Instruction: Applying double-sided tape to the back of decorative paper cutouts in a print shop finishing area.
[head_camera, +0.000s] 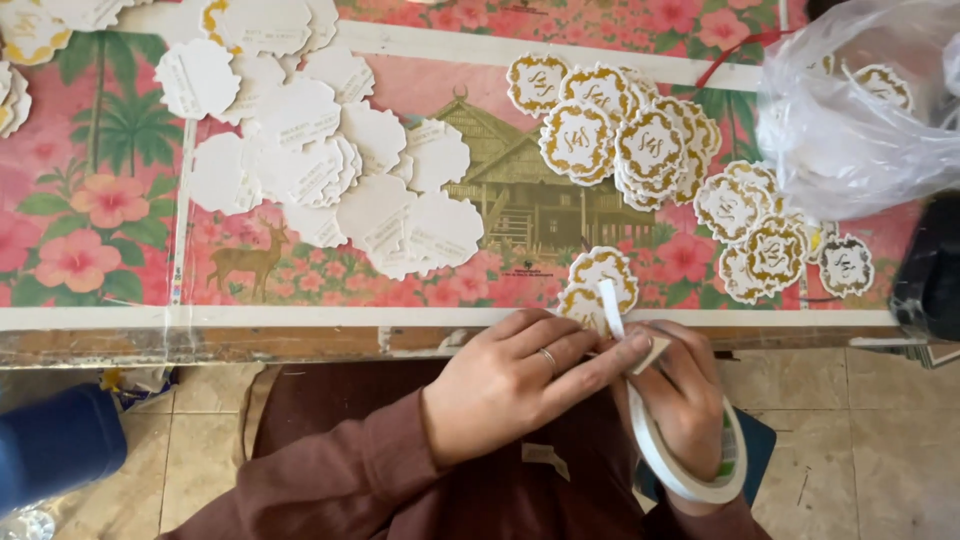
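My left hand (520, 380), a ring on one finger, pinches a scalloped paper tag (585, 305) at the table's near edge, its forefinger pressing a white strip of tape (611, 308) that stands up from the tag. My right hand (685, 400) sits just right of it, wearing a roll of white double-sided tape (690, 465) around the wrist like a bracelet, fingers on a small piece of backing paper. A second gold-patterned tag (603, 270) lies just beyond the held one.
White face-down tags (330, 170) are heaped at the centre left on the pink floral table cover (90, 230). Gold-printed tags (620, 130) pile at the centre right. A clear plastic bag (850, 110) sits at the far right. A blue sleeve (55, 445) shows low left.
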